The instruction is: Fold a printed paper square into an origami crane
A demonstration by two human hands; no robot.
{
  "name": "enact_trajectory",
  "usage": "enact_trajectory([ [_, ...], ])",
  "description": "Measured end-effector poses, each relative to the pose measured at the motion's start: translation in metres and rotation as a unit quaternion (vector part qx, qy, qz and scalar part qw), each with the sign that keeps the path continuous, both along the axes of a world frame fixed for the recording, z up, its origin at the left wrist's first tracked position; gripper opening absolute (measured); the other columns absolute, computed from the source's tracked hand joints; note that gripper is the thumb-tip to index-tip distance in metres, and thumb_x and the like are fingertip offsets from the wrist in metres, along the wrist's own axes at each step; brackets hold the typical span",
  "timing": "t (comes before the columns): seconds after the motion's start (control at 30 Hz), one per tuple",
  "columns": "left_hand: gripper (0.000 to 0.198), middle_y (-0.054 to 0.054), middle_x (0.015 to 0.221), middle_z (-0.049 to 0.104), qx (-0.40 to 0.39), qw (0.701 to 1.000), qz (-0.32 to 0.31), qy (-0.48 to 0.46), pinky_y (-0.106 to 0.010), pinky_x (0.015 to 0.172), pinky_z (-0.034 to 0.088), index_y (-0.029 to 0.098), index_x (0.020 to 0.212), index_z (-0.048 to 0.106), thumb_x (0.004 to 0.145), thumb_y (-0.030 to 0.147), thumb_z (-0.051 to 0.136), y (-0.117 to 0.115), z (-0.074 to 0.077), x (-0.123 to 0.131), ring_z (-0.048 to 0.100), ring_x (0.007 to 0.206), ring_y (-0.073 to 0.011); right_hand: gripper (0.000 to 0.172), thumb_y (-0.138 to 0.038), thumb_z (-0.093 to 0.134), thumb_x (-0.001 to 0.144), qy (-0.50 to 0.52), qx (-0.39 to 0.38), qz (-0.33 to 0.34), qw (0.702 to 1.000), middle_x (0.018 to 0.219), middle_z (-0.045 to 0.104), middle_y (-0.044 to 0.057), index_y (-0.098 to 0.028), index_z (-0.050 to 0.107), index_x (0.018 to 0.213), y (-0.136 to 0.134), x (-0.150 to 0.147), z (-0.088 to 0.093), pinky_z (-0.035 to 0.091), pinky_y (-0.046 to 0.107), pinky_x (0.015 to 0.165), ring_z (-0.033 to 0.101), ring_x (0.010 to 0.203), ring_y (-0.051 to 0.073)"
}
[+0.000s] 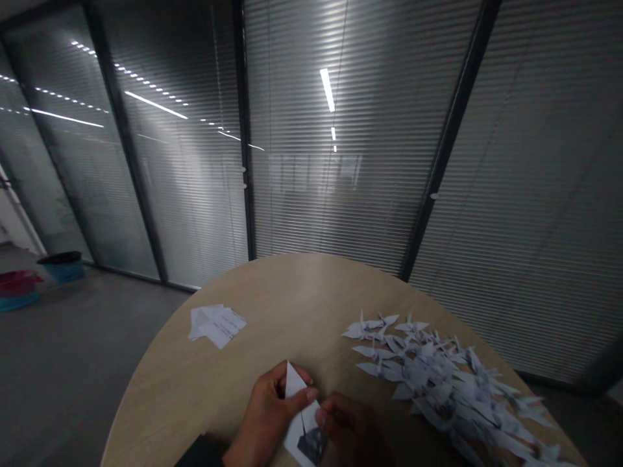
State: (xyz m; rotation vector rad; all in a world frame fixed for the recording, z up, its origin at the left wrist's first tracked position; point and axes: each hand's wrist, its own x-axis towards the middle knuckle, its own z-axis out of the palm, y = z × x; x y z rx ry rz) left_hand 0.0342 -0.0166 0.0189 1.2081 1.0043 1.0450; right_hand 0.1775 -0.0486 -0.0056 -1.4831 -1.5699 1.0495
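Note:
A partly folded piece of white paper (295,383) with dark print near its lower end is held just above the front of the table. My left hand (270,402) grips it, thumb on top and fingers behind, with one pointed corner sticking up. At its right edge my right hand (343,421) pinches the paper between thumb and finger; the rest of that hand is in shadow. To the right lies a large heap of folded paper cranes (438,376). Several loose paper sheets (221,324), some printed, overlap on the left of the table.
The round wooden table (302,285) stands close to a glass partition with blinds (335,207). On the floor at far left are a blue bin with a black liner (65,267) and another blue bin with a red liner (19,292).

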Motion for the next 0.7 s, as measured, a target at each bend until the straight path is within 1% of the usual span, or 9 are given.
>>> enact_trajectory([
  [0.1,0.025,0.002,0.055,0.056,0.030,0.999,-0.001,0.041,-0.022,0.049,0.036,0.015,0.064,0.062,0.059,0.035,0.076,-0.004,0.003,-0.003,0.049,0.054,-0.0127,0.039,-0.058,0.040,0.067,-0.024,-0.008,-0.004,1.000,0.054,0.043,-0.001,-0.021,0.045,0.056,-0.002,-0.002,0.006,0.031,0.027,0.056,0.043,0.056,0.014],
  [0.2,0.023,0.001,0.057,0.057,0.039,0.998,-0.019,0.044,-0.023,0.051,0.038,0.015,0.067,0.062,0.061,0.034,0.074,-0.006,0.003,-0.004,0.051,0.056,-0.0139,0.040,-0.058,0.039,0.066,-0.046,-0.005,-0.017,0.999,0.052,0.038,-0.003,-0.021,0.041,0.052,-0.002,-0.002,0.007,0.028,0.027,0.055,0.039,0.054,0.013],
  [0.3,0.021,0.001,0.058,0.057,0.045,0.998,-0.021,0.046,-0.023,0.053,0.038,0.016,0.068,0.062,0.062,0.033,0.073,-0.007,0.001,-0.004,0.051,0.057,-0.0142,0.040,-0.059,0.039,0.064,-0.055,-0.004,-0.012,0.998,0.052,0.039,-0.003,-0.021,0.041,0.051,-0.001,-0.002,0.003,0.029,0.027,0.055,0.039,0.055,0.013],
  [0.4,0.025,0.002,0.057,0.055,0.034,0.999,-0.004,0.042,-0.022,0.050,0.036,0.015,0.072,0.064,0.059,0.033,0.075,-0.007,0.000,-0.002,0.049,0.056,-0.0133,0.042,-0.059,0.038,0.066,-0.048,-0.001,0.000,0.999,0.053,0.040,-0.002,-0.021,0.041,0.051,0.000,-0.001,0.002,0.028,0.027,0.056,0.039,0.055,0.013],
  [0.53,0.043,0.007,0.049,0.049,-0.025,1.000,-0.008,-0.011,-0.021,0.044,0.032,0.016,0.081,0.062,0.049,0.039,0.081,-0.003,0.001,0.001,0.043,0.045,-0.0100,0.041,-0.058,0.041,0.067,-0.048,0.009,-0.019,0.999,0.052,0.043,-0.002,-0.020,0.040,0.050,0.001,0.002,0.003,0.029,0.026,0.055,0.040,0.054,0.012],
  [0.6,0.046,0.006,0.050,0.054,-0.034,0.999,-0.002,-0.031,-0.021,0.044,0.033,0.016,0.079,0.063,0.046,0.042,0.082,0.001,0.001,0.001,0.045,0.044,-0.0098,0.039,-0.055,0.043,0.067,-0.044,0.007,-0.023,0.999,0.052,0.047,-0.002,-0.020,0.041,0.051,0.000,0.003,0.004,0.031,0.026,0.056,0.043,0.055,0.013],
  [0.7,0.044,0.001,0.052,0.060,-0.031,0.998,0.024,-0.041,-0.022,0.046,0.035,0.014,0.069,0.066,0.046,0.048,0.083,0.007,-0.002,-0.002,0.050,0.046,-0.0110,0.037,-0.052,0.043,0.070,-0.054,0.024,-0.026,0.998,0.053,0.051,-0.001,-0.020,0.043,0.051,0.000,0.003,0.002,0.033,0.026,0.057,0.047,0.056,0.014],
])
